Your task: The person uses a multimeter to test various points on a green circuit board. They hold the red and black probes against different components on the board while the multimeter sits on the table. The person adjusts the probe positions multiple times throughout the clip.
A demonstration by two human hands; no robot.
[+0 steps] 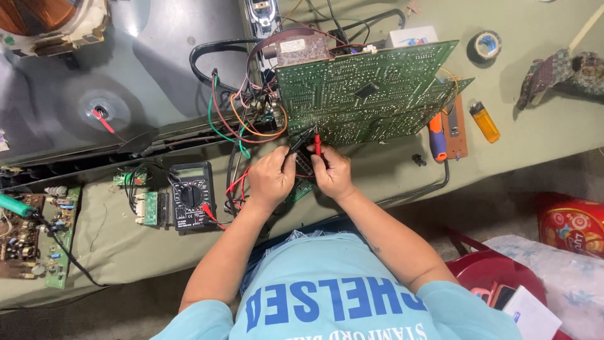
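A large circuit board (368, 94) stands tilted on the table (535, 145), and the left hand (270, 179) and the right hand (331, 173) rest side by side at its near edge, each holding a probe against the board. To the left of the hands a multimeter (192, 196) lies on the table, and further left lies a smaller circuit board (31, 236). To the right of the large board lie a screwdriver (437, 138) and a lighter (485, 121), with a roll of tape (487, 45) behind them.

multimeter (192, 196) grey screen, 9 o'clock of hands | red round-pattern package (571, 223) at 4 | small white-blue box (413, 36) at 1
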